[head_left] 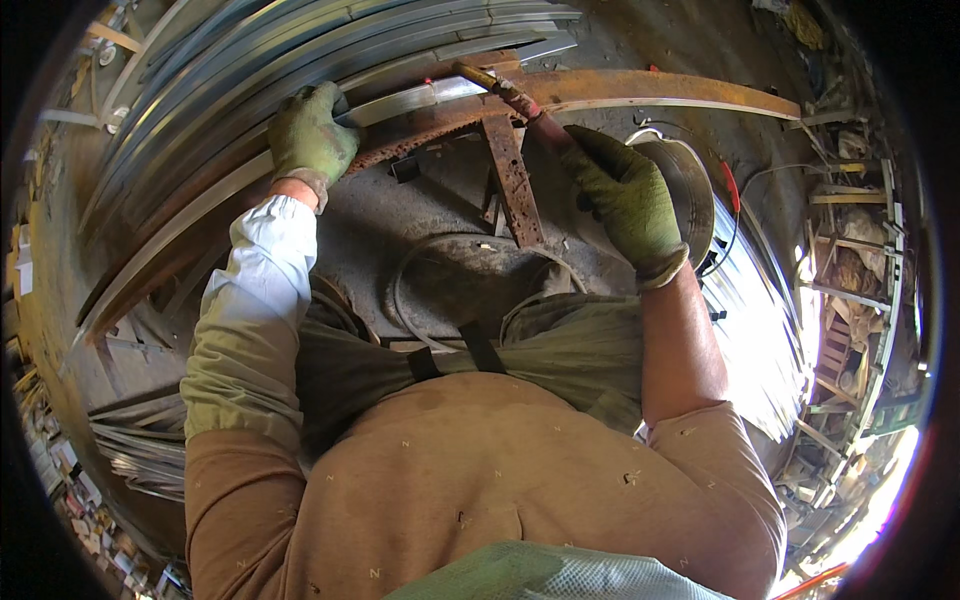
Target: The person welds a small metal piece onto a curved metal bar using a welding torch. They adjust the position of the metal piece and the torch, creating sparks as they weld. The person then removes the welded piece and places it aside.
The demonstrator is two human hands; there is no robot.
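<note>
My left hand (312, 135), in a green glove, is closed over a bright metal strip (400, 103) lying along a long rusty beam (660, 90). The fingertips are partly hidden behind the glove. In my right hand (630, 195), also green-gloved, is a red-handled tool with a worn brass-coloured tip (480, 77). It slants up and left across the beam, its tip close to the strip's right part. A small red spot shows on the strip just left of that tip. Whether the tip touches the metal I cannot tell.
Many long metal strips (230, 80) lie stacked beyond the beam. A rusty upright (512, 185) supports it. Near my right hand are a round metal drum (690, 170), a red-handled item (730, 187) and a cable. Shelving (850, 290) with scrap stands right; bundled rods (140, 445) lie left.
</note>
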